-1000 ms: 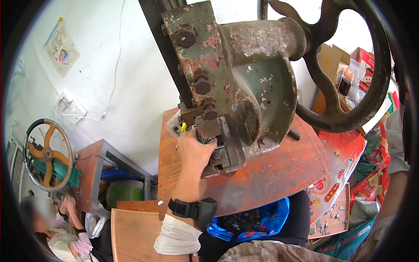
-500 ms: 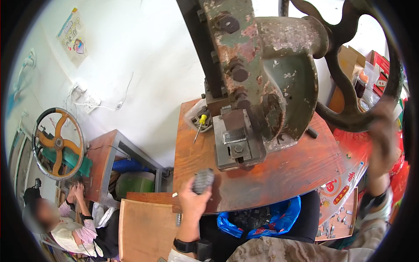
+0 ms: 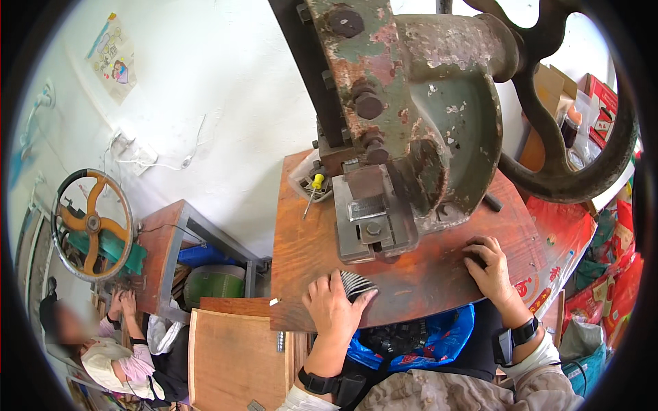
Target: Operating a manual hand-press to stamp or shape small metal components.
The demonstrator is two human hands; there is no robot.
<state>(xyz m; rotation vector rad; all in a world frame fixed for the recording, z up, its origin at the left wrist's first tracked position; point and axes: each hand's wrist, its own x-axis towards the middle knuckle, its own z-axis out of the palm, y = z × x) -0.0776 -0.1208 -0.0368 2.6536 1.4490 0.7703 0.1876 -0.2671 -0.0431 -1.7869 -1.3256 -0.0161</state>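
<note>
A stack of dark grey ribbed metal pieces [image 3: 357, 284] is under the fingers and thumb of my left hand [image 3: 332, 305], at the front edge of the wooden bench top [image 3: 305, 250]. My right hand [image 3: 491, 272] rests farther right on the bench, fingers apart and loosely bent, with nothing visible in it. Between and beyond the hands stands a worn green hand press [image 3: 452, 130]. On its base, a steel die block [image 3: 371, 229] carries a bolt and a small ribbed metal piece [image 3: 367, 207]. The press's large handwheel [image 3: 582, 185] is at the right, apart from both hands.
A blue plastic bag [image 3: 457, 346] of dark metal pieces sits below the bench edge. Behind the press lies a yellow-handled screwdriver [image 3: 317, 183] on a small tub. Red bags [image 3: 603, 301] crowd the right. At far left, a person [image 3: 116, 349] works beside another handwheel [image 3: 91, 222].
My right hand has left the handwheel rim and come down onto the bench. My left hand has shifted right and tilted the ribbed stack.
</note>
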